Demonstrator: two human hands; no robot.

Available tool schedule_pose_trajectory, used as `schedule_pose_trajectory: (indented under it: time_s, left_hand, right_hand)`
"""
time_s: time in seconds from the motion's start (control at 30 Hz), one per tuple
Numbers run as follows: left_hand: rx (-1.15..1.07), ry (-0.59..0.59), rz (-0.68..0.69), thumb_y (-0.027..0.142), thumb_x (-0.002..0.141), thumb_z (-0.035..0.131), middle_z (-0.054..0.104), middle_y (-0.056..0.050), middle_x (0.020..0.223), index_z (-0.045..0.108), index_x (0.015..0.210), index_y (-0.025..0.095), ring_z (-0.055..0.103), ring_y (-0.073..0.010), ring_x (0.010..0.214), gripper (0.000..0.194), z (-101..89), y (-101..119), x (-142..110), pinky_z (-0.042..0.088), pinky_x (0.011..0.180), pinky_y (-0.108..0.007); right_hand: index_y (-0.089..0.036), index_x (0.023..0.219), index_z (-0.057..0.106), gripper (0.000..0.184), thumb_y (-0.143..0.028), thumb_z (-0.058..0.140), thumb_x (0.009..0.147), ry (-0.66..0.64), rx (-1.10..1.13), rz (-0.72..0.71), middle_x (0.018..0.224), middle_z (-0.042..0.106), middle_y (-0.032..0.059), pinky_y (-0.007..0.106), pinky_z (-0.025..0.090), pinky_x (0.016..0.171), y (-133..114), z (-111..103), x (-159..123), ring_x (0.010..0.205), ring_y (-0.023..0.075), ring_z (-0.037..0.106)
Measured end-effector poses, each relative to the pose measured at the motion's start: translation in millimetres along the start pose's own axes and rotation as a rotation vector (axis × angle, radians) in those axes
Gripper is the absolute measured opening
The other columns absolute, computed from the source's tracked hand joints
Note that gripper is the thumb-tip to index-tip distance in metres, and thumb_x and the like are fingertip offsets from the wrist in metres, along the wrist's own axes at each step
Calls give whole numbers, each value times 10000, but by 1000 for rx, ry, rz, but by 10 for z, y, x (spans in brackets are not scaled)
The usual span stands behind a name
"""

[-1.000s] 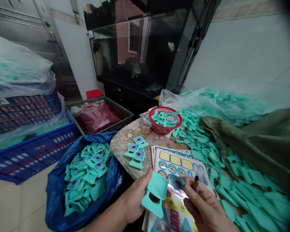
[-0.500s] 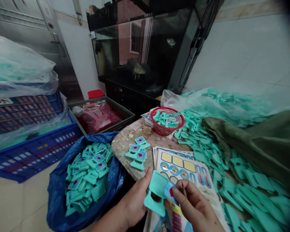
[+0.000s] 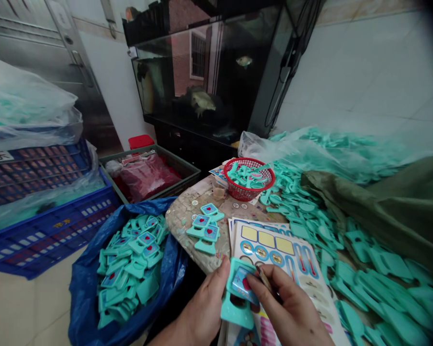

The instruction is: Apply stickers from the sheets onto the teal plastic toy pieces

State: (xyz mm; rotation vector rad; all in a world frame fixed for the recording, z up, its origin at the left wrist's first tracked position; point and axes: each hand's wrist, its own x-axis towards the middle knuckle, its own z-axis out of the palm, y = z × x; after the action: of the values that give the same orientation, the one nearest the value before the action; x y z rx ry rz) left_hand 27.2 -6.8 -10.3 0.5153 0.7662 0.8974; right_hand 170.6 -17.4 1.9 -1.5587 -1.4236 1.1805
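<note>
My left hand (image 3: 205, 303) grips a turquoise plastic toy monitor (image 3: 237, 315) by its left edge, thumb along the side. A blue sticker with a red heart (image 3: 241, 280) lies over its panel, slightly askew at the lower right. My right hand (image 3: 286, 305) pinches the sticker's right edge, thumb near the heart. Between its fingers is also a thin pointed tool (image 3: 266, 280), its kind unclear. Under both hands is a stack of sticker sheets (image 3: 265, 250). Several finished monitors with heart stickers (image 3: 210, 232) lie on the worn table (image 3: 182, 211).
Left of the table, a blue bag (image 3: 81, 288) holds many stickered monitors. A red basket (image 3: 248, 190) of small turquoise parts stands on the table. Loose turquoise parts (image 3: 346, 283) heap up at right beside a dark green cloth (image 3: 393, 202). Blue crates (image 3: 57, 230) stand far left.
The sticker has moved left from the panel's edge onto the panel, with my right hand. The monitor has shifted slightly right and is more upright. My left hand keeps its hold.
</note>
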Motion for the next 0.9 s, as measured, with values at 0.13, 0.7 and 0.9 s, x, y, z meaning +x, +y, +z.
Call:
schedule_pose_trajectory:
  time_s: [0.13,0.7,0.9]
  left_hand:
    - [84,76,24,576,805,485,716,-91,988,627,1120,141,595,-263,1050,555,-61,-32,-1,425,940,-351]
    - [215,115,31,531,800,520,666,-82,1151,620,1150,175,457,-279,1238,509,-131,-14,-15,344,1033,-354]
    - [253,114,46,509,814,513,649,-73,1186,630,1134,174,435,-270,1258,478,-137,-10,-21,346,1036,-349]
  right_hand:
    - [-223,748,497,292,-498,493,846,-4,-43,-14,706,443,-31,251,363,580,-6,10,-6,654,133,416]
    - [-228,735,491,272,-472,470,853,-4,-134,16,648,450,-38,246,358,520,-25,-5,-1,596,130,441]
    - [-233,727,466,258,-458,462,853,-1,-169,37,635,437,-47,252,353,530,-55,0,-1,597,132,433]
